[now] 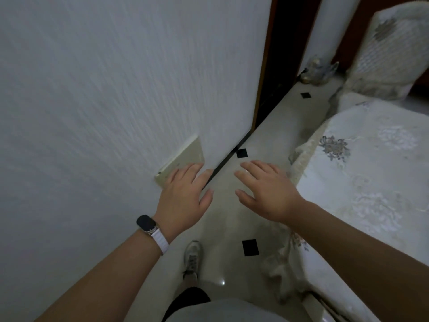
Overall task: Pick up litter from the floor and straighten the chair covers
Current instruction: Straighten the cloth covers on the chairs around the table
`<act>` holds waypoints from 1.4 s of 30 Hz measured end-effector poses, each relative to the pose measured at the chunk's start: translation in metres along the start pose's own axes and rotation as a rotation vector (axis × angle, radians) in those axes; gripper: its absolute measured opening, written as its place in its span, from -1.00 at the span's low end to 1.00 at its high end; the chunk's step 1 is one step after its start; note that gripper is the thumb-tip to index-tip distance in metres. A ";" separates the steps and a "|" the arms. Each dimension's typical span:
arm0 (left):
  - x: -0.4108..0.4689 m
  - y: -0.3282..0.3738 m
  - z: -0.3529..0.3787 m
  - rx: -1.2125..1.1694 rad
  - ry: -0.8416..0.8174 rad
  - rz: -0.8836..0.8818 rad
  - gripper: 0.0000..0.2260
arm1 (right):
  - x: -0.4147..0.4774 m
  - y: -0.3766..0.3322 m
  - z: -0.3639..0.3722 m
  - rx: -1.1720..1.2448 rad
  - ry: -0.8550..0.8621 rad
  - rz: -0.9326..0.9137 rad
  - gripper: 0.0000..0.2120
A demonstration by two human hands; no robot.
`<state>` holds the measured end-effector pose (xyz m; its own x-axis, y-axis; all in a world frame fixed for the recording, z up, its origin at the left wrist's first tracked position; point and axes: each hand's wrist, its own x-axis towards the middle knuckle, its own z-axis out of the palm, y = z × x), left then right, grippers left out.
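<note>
Both hands are out in front, palms down, holding nothing. Left hand (183, 191), the one with the dark-faced watch on a white woven strap (152, 231), is hanging in front of the textured white wall (104, 89), overlapping a cream rectangular wall plate (183, 156) in the frame; can't tell if it's actually touching the plate or just passing over it. Its fingers (185, 175) are loosely spread and slightly curled. Right hand (267, 189) is hovering over the pale glossy tiled floor (232, 205), fingers (253, 169) fanned apart and relaxed, nothing pinched.

My read: hands are being carried ahead for balance and readiness while walking the narrow gap between the wall and the furniture. One grey lace-up sneaker (192, 259) is planted mid-aisle, which fits that.

Task items:
- White quilted chair cover with grey embroidered flowers (371, 182) is lying over the seat on the right, just beside the right hand, not touched. The top is looking fairly flat, but the fringed edge near the aisle is bunching and sagging toward the floor at the lower right.
- A second matching white patterned cover over an upright chair back (390, 49) is sitting further up on the right, looking rumpled at the base.
- A crumpled clear plastic wrapper-like piece (318, 68) is lying on the floor by the white column (329, 26), well apart from both hands. Likely litter; blurred, so not certain.

Black diamond inlays (250, 247) in the tiles are floor pattern, not litter.
</note>
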<state>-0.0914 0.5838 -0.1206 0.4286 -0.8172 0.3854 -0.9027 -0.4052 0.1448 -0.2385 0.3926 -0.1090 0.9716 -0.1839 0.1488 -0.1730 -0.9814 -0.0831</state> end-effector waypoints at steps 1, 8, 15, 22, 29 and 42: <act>0.017 -0.011 0.008 -0.013 -0.002 0.020 -0.63 | 0.014 0.006 0.004 -0.003 0.003 0.022 -0.54; 0.141 -0.111 0.063 -0.126 -0.042 0.136 -0.59 | 0.135 0.034 0.023 -0.080 -0.061 0.264 -0.49; 0.252 -0.163 0.102 -0.254 -0.127 0.293 -0.57 | 0.225 0.061 0.021 -0.099 -0.019 0.476 -0.50; 0.341 -0.167 0.143 -0.305 -0.147 0.398 -0.57 | 0.249 0.131 0.022 -0.138 0.038 0.583 -0.53; 0.451 -0.150 0.197 -0.246 -0.169 0.437 -0.55 | 0.303 0.241 0.044 -0.100 0.056 0.610 -0.54; 0.685 -0.063 0.272 -0.188 -0.194 0.497 -0.57 | 0.363 0.484 0.004 -0.111 0.052 0.653 -0.52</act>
<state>0.2693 -0.0622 -0.1139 -0.0666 -0.9586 0.2768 -0.9814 0.1130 0.1551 0.0313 -0.1489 -0.0994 0.6526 -0.7428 0.1497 -0.7422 -0.6664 -0.0709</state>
